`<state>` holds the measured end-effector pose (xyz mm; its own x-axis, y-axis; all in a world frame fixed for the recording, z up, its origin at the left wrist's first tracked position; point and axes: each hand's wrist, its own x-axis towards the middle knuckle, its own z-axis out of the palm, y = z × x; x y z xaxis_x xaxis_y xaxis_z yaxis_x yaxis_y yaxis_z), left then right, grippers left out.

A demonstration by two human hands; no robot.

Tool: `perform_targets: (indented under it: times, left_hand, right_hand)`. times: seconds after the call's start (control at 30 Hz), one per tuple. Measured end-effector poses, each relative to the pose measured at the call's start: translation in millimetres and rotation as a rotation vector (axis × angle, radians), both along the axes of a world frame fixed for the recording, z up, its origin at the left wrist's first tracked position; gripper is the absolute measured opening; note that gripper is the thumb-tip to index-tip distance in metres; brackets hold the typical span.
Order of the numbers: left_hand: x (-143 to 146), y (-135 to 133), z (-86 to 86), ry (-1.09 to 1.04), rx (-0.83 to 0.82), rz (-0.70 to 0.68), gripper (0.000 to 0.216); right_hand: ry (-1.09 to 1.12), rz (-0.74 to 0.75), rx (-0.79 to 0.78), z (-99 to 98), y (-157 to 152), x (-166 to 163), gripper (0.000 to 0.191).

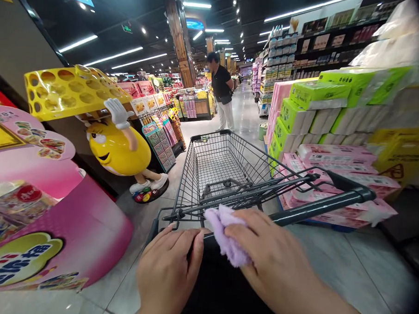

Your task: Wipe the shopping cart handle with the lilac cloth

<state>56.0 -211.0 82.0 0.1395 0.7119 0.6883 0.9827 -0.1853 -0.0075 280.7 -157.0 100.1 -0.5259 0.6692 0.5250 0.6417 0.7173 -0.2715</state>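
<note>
In the head view a grey wire shopping cart [210, 135] stands in front of me, its dark handle [318, 208] slanting across the near side. My left hand [172, 266] is closed over the left part of the handle, fingers curled across it. Bunched in my right hand [271, 252] is a light purple cloth [228, 236], pressed against the handle near its middle. Fingers and cloth hide that stretch of the bar. Through the cart's mesh, the grey floor shows.
Stacked green tissue packs [298, 117] and pink packs [337, 158] rise close on the right. A yellow mascot figure [126, 148] and a pink display bin [105, 231] stand left. Beyond the cart, a person in a black shirt [220, 81] stands in the aisle.
</note>
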Motion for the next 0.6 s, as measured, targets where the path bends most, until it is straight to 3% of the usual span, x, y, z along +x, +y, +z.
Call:
perform_targets:
  times: [0.07,0.3,0.6]
  left_hand:
    - [-5.4,0.3,-2.2,0.046,0.015,0.015,0.017]
    - [-13.2,9.0,-6.4,0.142,0.126,0.033,0.016]
    - [-32.5,18.1,-8.3,0.128,0.143,-0.005,0.012]
  right_hand:
    - [0.013,0.031,-0.039,-1.8,-0.7,1.4,0.047]
    - [0.020,-0.265,-0.035,-6.2,13.4,43.8,0.028]
    - [-0.013,-0.257,0.016,-3.9,7.2,31.7,0.022]
